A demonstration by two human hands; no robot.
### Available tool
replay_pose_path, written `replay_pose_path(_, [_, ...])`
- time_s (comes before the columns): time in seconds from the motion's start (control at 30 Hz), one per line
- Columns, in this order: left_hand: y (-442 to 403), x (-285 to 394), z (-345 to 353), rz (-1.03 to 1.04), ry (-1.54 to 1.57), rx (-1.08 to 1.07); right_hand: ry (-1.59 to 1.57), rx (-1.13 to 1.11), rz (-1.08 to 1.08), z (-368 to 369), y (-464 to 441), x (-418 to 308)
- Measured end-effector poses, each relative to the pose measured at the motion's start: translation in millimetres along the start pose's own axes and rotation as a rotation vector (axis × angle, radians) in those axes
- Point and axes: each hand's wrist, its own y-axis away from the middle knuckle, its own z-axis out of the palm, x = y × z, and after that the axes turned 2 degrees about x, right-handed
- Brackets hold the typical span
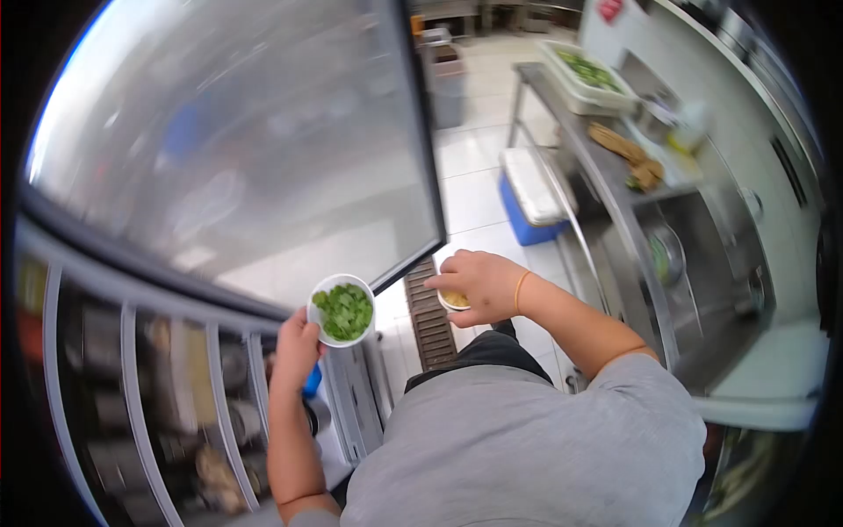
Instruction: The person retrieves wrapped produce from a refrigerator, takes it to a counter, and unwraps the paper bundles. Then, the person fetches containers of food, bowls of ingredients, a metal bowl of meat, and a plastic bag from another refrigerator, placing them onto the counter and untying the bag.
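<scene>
1. White bowl (344,343) of chopped green leaves (345,309) is being gripped by the left hand (299,345), fingers closed on its side, near the glossy door (263,176).
2. Small white container (442,303), yellowish contents, is being grasped from above by the right hand (481,285), fingers curled over it, near the floor grate (432,338).
3. Tub of greens (606,103) is being supported by the steel table (606,162).
</scene>
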Motion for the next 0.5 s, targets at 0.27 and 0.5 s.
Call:
replay_pose_path(0.27, [-102,68,244,0.091,-0.082,-0.383,0.072,0.17,0.404,-57,140,123])
replay_pose_path(0.5, [-195,126,432,0.322,-0.19,-0.449,0.098,0.304,0.643,-82,252,228])
